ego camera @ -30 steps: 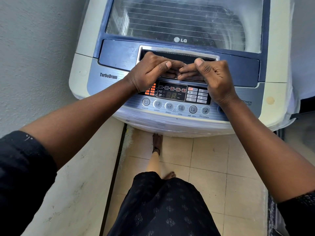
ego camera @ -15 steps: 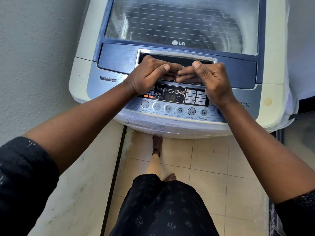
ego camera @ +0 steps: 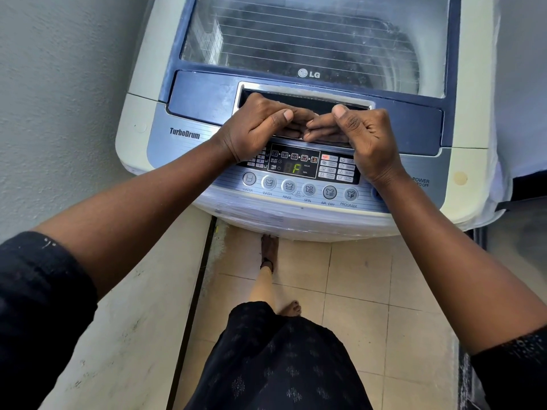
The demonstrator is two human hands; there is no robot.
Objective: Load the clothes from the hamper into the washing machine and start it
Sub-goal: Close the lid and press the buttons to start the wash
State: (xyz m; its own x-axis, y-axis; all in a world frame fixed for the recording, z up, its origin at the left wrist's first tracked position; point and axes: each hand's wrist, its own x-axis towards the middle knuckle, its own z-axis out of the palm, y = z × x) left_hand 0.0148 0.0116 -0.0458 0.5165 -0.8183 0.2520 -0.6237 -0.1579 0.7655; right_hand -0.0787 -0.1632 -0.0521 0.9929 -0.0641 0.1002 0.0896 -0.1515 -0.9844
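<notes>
A top-loading LG washing machine (ego camera: pixel 142 125) stands in front of me with its see-through lid (ego camera: pixel 310 34) down. Dark clothes show dimly in the drum below the glass. My left hand (ego camera: pixel 254 128) and my right hand (ego camera: pixel 358 134) rest side by side on the lid's front edge, just under the handle recess (ego camera: pixel 307 99). Their fingers are bent inward and the fingertips nearly meet. Neither hand wraps around anything I can see. The control panel (ego camera: pixel 296 184) is lit and its display (ego camera: pixel 293 168) shows green digits. No hamper is in view.
A plaster wall (ego camera: pixel 59 84) runs close along the left, with a pale ledge (ego camera: pixel 133 306) below it. Beige floor tiles (ego camera: pixel 361 291) lie in front of the machine, where my bare feet stand. A dark object edges in at the right (ego camera: pixel 529 187).
Both hands have stayed on the lid's front edge. The orange lights at the left of the panel have gone out. The view has shifted slightly.
</notes>
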